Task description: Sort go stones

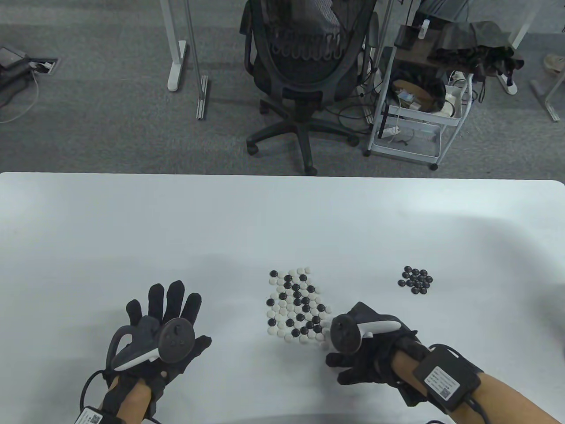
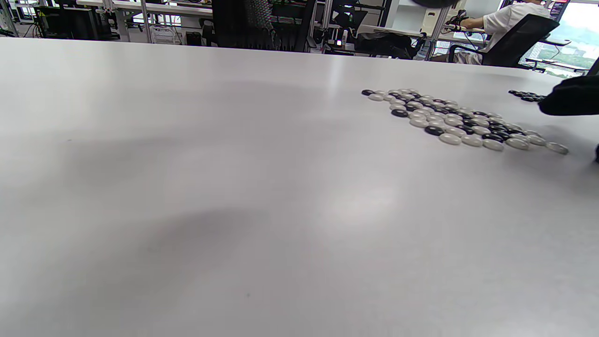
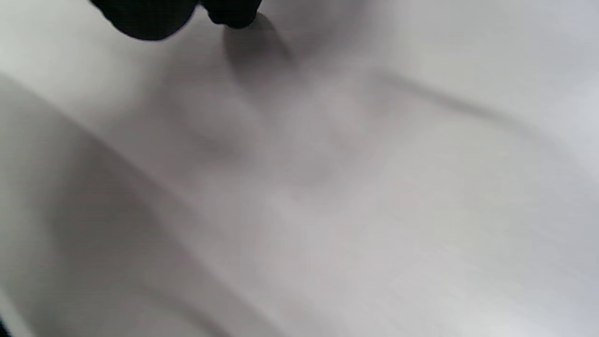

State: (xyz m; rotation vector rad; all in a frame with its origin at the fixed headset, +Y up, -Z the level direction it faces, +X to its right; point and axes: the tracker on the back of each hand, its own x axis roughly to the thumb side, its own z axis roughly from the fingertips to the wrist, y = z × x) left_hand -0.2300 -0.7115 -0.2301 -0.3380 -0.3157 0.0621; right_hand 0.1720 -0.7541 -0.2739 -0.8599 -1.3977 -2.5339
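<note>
A mixed patch of black and white Go stones point(image 1: 296, 307) lies flat on the white table point(image 1: 176, 229); in the left wrist view this patch point(image 2: 456, 121) sits at the right. A small cluster of black stones point(image 1: 415, 279) lies apart to the right, also seen far right point(image 2: 526, 96). My left hand point(image 1: 170, 309) lies left of the patch with straight, spread fingers and holds nothing. My right hand point(image 1: 348, 353) is at the patch's near right corner with curled fingers. Its tracker hides the fingertips. The blurred right wrist view shows only dark fingertips point(image 3: 149, 16) over bare table.
Beyond the table's far edge stand a black office chair point(image 1: 304, 66) and a white wire cart point(image 1: 419, 101) on grey carpet. In the left wrist view, desks and a seated person point(image 2: 505, 23) are far behind the table.
</note>
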